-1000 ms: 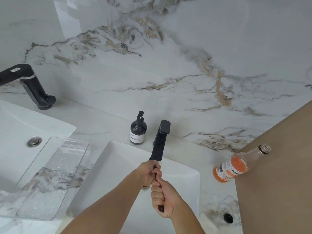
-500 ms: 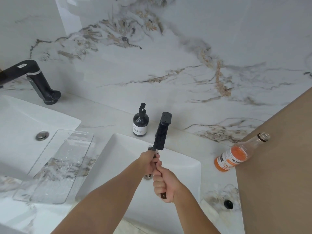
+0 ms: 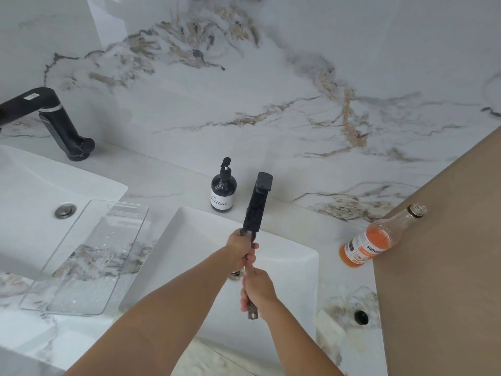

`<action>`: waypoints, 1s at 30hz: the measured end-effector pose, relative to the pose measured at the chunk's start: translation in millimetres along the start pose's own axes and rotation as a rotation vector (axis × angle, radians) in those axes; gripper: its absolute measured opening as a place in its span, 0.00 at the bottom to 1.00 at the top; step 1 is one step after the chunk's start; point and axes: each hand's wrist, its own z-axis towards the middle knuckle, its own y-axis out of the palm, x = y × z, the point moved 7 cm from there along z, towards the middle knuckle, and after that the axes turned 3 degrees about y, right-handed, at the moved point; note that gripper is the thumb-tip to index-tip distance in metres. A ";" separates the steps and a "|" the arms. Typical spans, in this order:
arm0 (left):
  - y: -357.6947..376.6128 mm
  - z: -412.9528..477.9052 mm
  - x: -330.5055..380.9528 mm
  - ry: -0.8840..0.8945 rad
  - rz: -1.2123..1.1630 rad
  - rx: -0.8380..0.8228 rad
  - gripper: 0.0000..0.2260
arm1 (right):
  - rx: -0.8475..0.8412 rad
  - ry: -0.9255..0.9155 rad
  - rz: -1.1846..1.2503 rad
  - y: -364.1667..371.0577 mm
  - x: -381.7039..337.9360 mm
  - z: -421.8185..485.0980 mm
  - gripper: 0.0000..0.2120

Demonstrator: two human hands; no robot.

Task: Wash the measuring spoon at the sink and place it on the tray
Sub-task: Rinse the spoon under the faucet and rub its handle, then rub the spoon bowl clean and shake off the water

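- The measuring spoon (image 3: 250, 308) sits in the lower centre of the frame, above the white sink (image 3: 292, 256); only its dark patterned handle end shows, sticking out below the right hand (image 3: 257, 287)
- The right hand's grip is clamped around that handle, fingers wrapped tight
- The left hand (image 3: 240, 249) is just above the right one, its grip closed around the upper part of the spoon right under the black faucet (image 3: 257, 204); the bowl of the spoon is hidden by the fingers
- The faucet rises from the far rim of the sink and leans toward the upper centre of the frame
- The clear tray (image 3: 86, 256) lies on the marble desk (image 3: 162, 185) at the left of the frame, between this sink and a second sink (image 3: 32, 185) at the far left; water drops speckle it
- A dark soap dispenser (image 3: 223, 189) stands just left of the faucet
- An open bottle with orange liquid (image 3: 376, 240) stands at the right, against a brown panel (image 3: 444, 267)
- A second black faucet (image 3: 54, 120) stands in the upper left of the frame
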 end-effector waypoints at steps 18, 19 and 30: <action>-15.9 -13.7 -9.1 -0.057 -0.235 -0.242 0.18 | 0.303 -0.797 -0.821 -62.3 -155.5 -35.4 0.36; -19.3 -16.5 -13.0 -0.064 -0.237 -0.232 0.17 | 0.279 -0.804 -0.800 -60.6 -146.4 -34.5 0.37; -25.2 -83.3 -28.1 -0.009 -0.021 -0.446 0.13 | -0.088 -0.185 0.505 -41.5 -37.5 -6.9 0.12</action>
